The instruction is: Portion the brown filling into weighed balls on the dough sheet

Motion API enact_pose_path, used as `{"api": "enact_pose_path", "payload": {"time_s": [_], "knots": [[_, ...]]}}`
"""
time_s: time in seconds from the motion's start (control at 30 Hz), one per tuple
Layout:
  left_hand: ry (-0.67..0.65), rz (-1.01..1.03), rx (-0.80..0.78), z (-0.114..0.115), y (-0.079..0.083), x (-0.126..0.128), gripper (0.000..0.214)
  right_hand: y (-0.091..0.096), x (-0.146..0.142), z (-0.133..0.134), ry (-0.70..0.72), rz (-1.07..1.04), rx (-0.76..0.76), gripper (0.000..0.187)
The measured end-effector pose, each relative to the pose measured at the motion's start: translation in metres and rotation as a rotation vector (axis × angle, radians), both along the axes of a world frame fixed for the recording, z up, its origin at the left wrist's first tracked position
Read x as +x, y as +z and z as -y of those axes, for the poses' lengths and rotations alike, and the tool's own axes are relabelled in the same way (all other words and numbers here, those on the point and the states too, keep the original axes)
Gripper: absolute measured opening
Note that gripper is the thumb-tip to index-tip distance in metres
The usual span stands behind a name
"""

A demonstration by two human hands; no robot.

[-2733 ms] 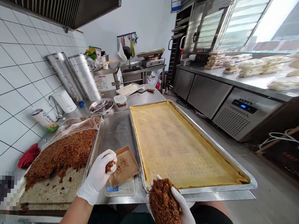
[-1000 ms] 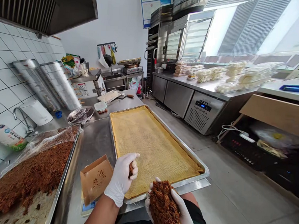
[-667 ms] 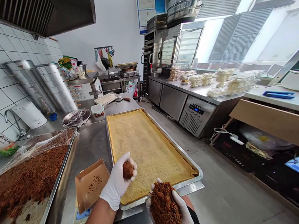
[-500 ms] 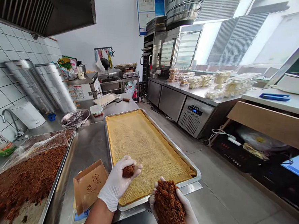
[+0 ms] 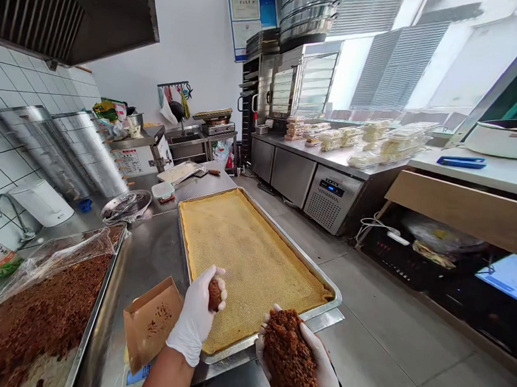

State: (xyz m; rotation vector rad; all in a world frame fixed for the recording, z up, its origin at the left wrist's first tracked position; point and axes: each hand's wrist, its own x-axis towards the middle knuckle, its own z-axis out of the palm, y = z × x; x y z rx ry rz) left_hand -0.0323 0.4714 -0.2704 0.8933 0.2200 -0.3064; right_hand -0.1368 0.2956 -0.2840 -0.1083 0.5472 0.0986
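My left hand (image 5: pixel 198 308), in a white glove, is closed around a small ball of brown filling (image 5: pixel 214 294) above the near left part of the tray. My right hand (image 5: pixel 324 370), gloved too, cups a large clump of brown filling (image 5: pixel 290 353) just off the tray's near right corner. Between and beyond the hands lies a metal tray (image 5: pixel 337 297) lined with a yellow mesh cloth (image 5: pixel 246 257). Left of my left wrist, a brown cardboard box (image 5: pixel 147 327) with crumbs in it rests tilted on a digital scale (image 5: pixel 131 382).
A big tray of loose brown filling (image 5: pixel 46 297), partly under plastic film, stands at the left. Behind it are a covered bowl (image 5: pixel 126 204) and a small lidded container (image 5: pixel 163 191). Packed clear boxes (image 5: pixel 370 145) stand on the counter across the aisle.
My left hand's fingers have curled in around the small ball, and the hand has turned slightly. The right hand still holds its clump. The whole view has shifted a little.
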Motion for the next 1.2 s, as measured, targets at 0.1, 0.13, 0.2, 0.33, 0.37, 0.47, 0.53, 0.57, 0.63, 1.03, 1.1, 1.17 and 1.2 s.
{"api": "enact_pose_path", "payload": {"time_s": [0.1,0.13,0.2,0.33,0.37,0.47,0.53,0.57,0.63,1.03,1.1,1.17,1.2], "knots": [[-0.041,-0.002,-0.022,-0.004,0.001,-0.001,0.030,0.004,-0.001,0.002,0.008,-0.005,0.019,0.035],[-0.044,-0.016,-0.018,-0.005,0.001,-0.001,0.031,0.004,-0.001,0.003,0.007,-0.003,0.009,0.034],[-0.032,-0.050,0.008,-0.005,0.000,-0.002,0.031,0.004,0.000,0.005,0.006,-0.001,-0.034,0.033],[-0.036,-0.101,-0.016,-0.001,-0.001,-0.005,0.047,0.000,0.001,0.009,-0.004,-0.011,-0.093,0.032],[-0.023,-0.119,-0.033,0.000,0.000,-0.006,0.046,0.001,0.001,0.009,-0.006,-0.015,-0.098,0.032],[0.002,-0.114,-0.012,0.001,0.002,-0.011,0.030,0.006,0.002,0.008,-0.015,-0.014,-0.117,0.032],[-0.037,-0.075,0.065,0.000,0.005,-0.013,0.030,0.011,0.001,0.007,-0.018,-0.013,-0.124,0.032],[-0.055,-0.059,0.102,0.000,0.006,-0.014,0.032,0.013,0.001,0.006,-0.015,-0.011,-0.125,0.032],[-0.062,-0.055,0.138,-0.002,0.009,-0.015,0.030,0.015,0.001,0.005,-0.007,-0.004,-0.119,0.030],[0.001,-0.065,0.123,-0.010,0.002,-0.004,0.042,0.024,-0.001,0.005,-0.043,-0.027,-0.139,0.036],[-0.041,-0.080,0.079,-0.013,0.001,-0.005,0.040,0.024,-0.001,0.006,-0.055,-0.038,-0.136,0.035],[-0.045,-0.085,0.028,-0.016,-0.001,-0.006,0.034,0.023,-0.001,0.007,-0.062,-0.042,-0.127,0.034],[-0.031,-0.088,0.000,-0.016,-0.002,-0.007,0.032,0.022,-0.001,0.007,-0.064,-0.041,-0.122,0.034]]}}
